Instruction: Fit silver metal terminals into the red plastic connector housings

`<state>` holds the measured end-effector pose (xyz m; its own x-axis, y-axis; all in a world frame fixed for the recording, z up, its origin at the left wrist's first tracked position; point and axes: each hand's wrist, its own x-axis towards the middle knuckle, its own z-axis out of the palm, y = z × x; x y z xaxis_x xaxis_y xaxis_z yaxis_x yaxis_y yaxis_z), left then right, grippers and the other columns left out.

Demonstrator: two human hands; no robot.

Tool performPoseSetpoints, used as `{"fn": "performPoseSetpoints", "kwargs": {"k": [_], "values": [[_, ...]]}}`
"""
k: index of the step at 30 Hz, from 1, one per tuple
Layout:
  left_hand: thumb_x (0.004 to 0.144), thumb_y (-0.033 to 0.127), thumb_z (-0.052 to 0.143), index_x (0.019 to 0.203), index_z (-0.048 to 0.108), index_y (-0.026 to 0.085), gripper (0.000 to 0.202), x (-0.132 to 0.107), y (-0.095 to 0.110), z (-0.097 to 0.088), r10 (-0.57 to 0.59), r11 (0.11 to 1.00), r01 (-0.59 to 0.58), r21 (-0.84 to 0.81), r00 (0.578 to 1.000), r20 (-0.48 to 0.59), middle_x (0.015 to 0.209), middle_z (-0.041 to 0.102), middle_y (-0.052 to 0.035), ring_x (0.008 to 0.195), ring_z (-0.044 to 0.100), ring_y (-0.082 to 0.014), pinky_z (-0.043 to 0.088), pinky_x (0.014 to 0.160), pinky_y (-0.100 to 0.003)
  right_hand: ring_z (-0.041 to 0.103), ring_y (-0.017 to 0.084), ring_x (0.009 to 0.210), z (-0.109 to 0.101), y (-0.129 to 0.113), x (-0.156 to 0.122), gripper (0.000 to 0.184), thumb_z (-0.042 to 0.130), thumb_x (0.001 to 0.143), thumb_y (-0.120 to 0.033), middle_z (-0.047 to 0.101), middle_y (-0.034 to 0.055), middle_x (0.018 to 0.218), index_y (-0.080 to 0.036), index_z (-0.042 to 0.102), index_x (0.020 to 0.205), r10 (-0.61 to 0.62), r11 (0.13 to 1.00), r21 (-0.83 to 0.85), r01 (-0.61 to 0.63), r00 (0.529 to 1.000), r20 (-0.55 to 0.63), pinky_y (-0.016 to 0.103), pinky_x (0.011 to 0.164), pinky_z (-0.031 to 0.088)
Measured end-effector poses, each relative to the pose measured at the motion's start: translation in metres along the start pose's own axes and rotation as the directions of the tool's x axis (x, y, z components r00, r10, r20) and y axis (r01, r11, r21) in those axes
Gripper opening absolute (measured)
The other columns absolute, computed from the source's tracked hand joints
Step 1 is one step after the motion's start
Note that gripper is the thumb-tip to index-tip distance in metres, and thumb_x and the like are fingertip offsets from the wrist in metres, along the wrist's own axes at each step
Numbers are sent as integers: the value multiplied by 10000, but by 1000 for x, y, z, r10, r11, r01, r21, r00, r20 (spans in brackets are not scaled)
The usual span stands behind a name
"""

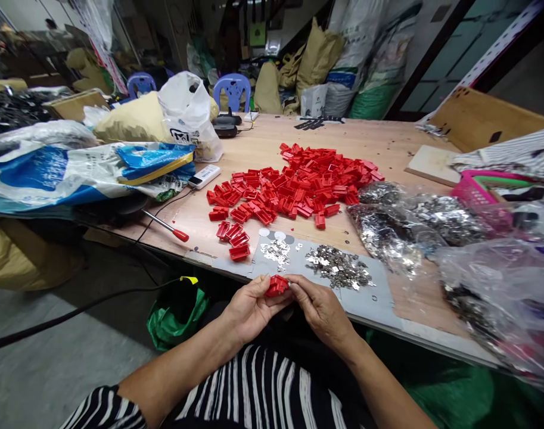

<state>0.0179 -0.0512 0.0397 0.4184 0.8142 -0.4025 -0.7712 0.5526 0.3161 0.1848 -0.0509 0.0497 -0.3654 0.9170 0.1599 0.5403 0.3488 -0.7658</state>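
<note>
My left hand (252, 307) is closed around a red plastic housing (277, 286), held up just off the table's front edge. The fingertips of my right hand (319, 307) are pinched together at the right end of that housing. Whatever sits in this pinch is too small to make out. Beyond my hands, a grey mat (374, 292) carries a pile of shiny metal pieces (341, 266) and a smaller heap of flat silver plates (276, 255). Further back lies a large pile of similar red housings (298, 185), with several more in a row (239, 252) near the edge.
A screwdriver (179, 234) with a red handle lies at the table's left edge. Clear bags of metal parts (388, 232) and a pink basket (471, 193) crowd the right. Blue-white sacks (88, 173) fill the left. A green bag (177, 316) hangs below the edge.
</note>
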Motion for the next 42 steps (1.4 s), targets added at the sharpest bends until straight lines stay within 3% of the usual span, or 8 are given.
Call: {"fn": "performPoseSetpoints", "kwargs": {"k": [4, 8, 23, 26, 32, 35, 39, 42], "values": [[905, 156, 508, 846, 631, 78, 158, -1, 1, 2, 0, 1000, 0, -12, 1000, -13, 837, 720, -93, 836, 703, -196, 462, 999, -412, 661, 189, 1024, -3, -2, 2, 347, 365, 987, -313, 679, 38, 1183, -262, 579, 1256, -28, 999, 31, 28, 999, 23, 279, 846, 523], [907, 186, 519, 902, 634, 76, 159, 2, 2, -2, -7, 1000, 6, -25, 998, -68, 855, 722, -93, 833, 701, -196, 475, 981, -424, 647, 203, 1065, -4, -2, -1, 374, 381, 977, -310, 666, 47, 1209, -253, 515, 1322, -48, 998, -45, 51, 996, 71, 304, 883, 512], [907, 168, 513, 881, 639, 86, 153, 3, 2, -3, 5, 998, -9, -55, 997, -73, 846, 732, -86, 816, 706, -189, 501, 947, -398, 679, 226, 978, 1, 0, 0, 358, 372, 973, -319, 697, 66, 1136, -244, 545, 1277, -23, 985, -170, 30, 999, 41, 327, 820, 522], [904, 165, 519, 861, 642, 84, 153, 1, 0, 0, 10, 999, -14, -44, 997, -74, 842, 736, -87, 809, 710, -191, 488, 968, -405, 680, 212, 945, 3, 0, 2, 337, 379, 971, -331, 710, 55, 1084, -246, 585, 1224, -10, 995, -99, 11, 1000, 10, 303, 817, 513], [876, 180, 573, 872, 635, 85, 114, -1, -3, 2, -2, 1000, 1, -26, 1000, -25, 888, 735, -102, 855, 710, -201, 464, 1001, -407, 615, 150, 655, 3, -1, 7, 380, 347, 981, -398, 670, 16, 740, -186, 658, 1032, 59, 989, 140, -55, 998, -27, 237, 636, 479], [865, 165, 585, 845, 621, 103, 75, 1, -3, 1, 21, 999, -22, -28, 999, -46, 859, 730, -78, 818, 709, -187, 497, 949, -382, 610, 149, 703, 2, -2, 7, 343, 398, 964, -417, 669, 14, 783, -187, 634, 1056, 75, 984, 159, -76, 997, 11, 233, 660, 471], [839, 158, 620, 792, 596, 118, 66, 2, -5, 2, 37, 999, -38, -16, 996, -85, 810, 713, -60, 761, 699, -162, 535, 828, -304, 604, 144, 640, 6, 0, 5, 301, 526, 903, -425, 677, -1, 754, -200, 606, 1088, 96, 994, 43, -97, 995, 16, 229, 600, 461], [782, 151, 690, 726, 567, 133, 136, 1, -10, 3, 69, 997, -72, -27, 993, -93, 783, 704, -39, 719, 680, -129, 527, 805, -269, 662, 184, 802, 11, 3, 1, 275, 510, 914, -356, 714, 50, 957, -210, 584, 1134, 45, 996, -72, -47, 999, -29, 270, 710, 494]]}}
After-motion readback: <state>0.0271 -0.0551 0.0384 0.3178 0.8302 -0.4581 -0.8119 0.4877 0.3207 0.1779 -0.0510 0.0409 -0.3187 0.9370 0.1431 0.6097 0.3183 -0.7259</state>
